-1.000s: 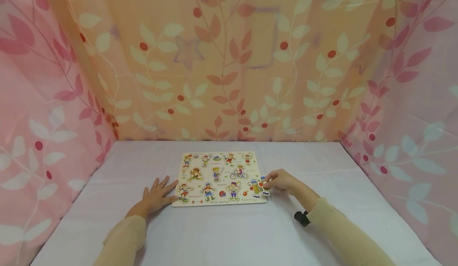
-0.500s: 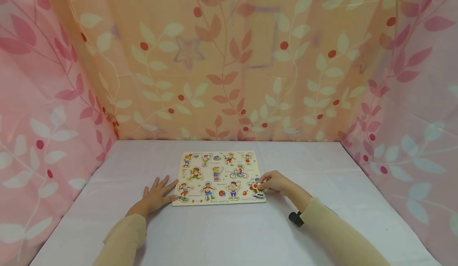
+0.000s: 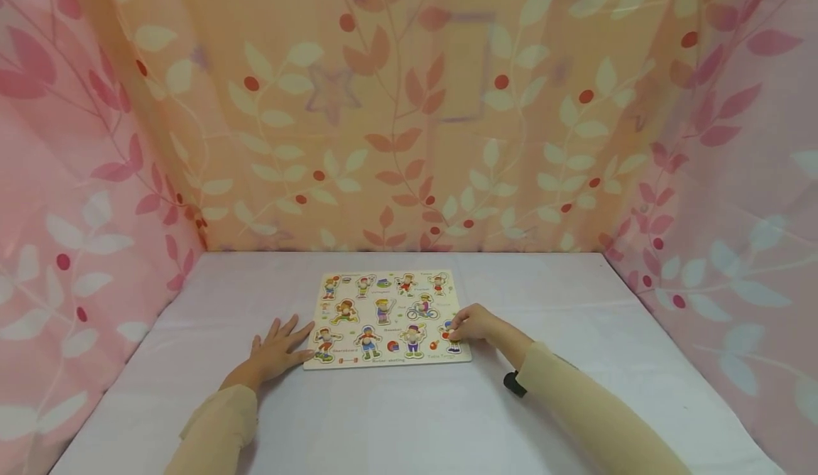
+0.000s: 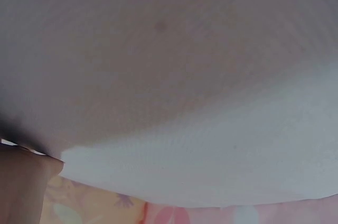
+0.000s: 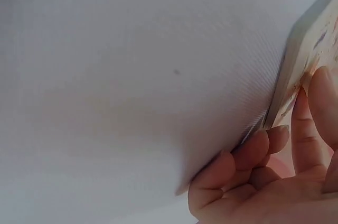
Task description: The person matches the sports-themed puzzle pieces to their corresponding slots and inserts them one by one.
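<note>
A wooden puzzle board (image 3: 431,331) lies flat on the table, its cutouts holding several knobbed figures of children at sports. At its lower right corner, my right hand (image 3: 479,324) pinches a figure puzzle piece (image 3: 454,346) by its upper part, with the piece lined up over the table tennis spot. The right wrist view shows thumb and index finger together on the board's face, the other fingers curled beside its edge. My left hand (image 3: 275,351) rests with fingers spread, fingertips at the board's left edge. Only a bit of it, a finger (image 4: 24,182), shows in the left wrist view.
A white cloth covers the table (image 3: 358,425). Floral curtains hang behind (image 3: 396,106) and on both sides. A small black device (image 3: 514,384) sits under the right sleeve's cuff.
My right hand has moved left with the puzzle piece, from the board's right edge onto its lower right figure spot. The left hand stays at the left edge.
</note>
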Tool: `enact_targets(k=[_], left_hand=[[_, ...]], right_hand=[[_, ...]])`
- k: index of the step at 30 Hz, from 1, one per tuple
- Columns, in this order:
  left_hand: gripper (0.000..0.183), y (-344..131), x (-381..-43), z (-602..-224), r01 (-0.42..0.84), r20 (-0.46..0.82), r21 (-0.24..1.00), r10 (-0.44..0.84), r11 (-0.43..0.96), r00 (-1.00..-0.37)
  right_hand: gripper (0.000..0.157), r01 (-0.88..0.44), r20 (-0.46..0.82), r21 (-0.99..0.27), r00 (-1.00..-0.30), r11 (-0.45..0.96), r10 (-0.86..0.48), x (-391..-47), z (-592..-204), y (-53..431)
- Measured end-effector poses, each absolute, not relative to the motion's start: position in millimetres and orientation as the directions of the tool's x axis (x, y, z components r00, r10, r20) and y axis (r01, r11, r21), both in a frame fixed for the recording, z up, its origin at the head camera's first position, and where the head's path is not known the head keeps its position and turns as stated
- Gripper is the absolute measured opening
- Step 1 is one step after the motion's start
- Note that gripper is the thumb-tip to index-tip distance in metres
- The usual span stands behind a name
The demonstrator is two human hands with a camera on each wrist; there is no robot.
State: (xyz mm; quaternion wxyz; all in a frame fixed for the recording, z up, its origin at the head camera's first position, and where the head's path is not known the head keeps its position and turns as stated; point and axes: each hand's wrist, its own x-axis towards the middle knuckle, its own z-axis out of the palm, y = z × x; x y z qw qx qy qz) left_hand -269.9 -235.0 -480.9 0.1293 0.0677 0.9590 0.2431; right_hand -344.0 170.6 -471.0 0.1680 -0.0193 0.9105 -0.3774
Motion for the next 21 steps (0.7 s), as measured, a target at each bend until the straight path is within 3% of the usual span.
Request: enact_targets(k=[7, 21], left_hand=[[0.078, -240.9, -272.7, -483.6, 0.078, -0.203, 0.479, 0.197, 0.874, -0.959], [0.075, -233.7, -269.5, -488.8, 0.065, -0.218, 0.468, 0.186, 0.882, -0.958]], right_hand=[[0.015, 0.135, -0.333, -0.682, -0.932, 0.719, -0.141, -348.3, -470.2, 163.1], [0.013, 0.131, -0.29, -0.716, -0.949, 0.685, -0.123, -335.1, -475.0, 169.7]])
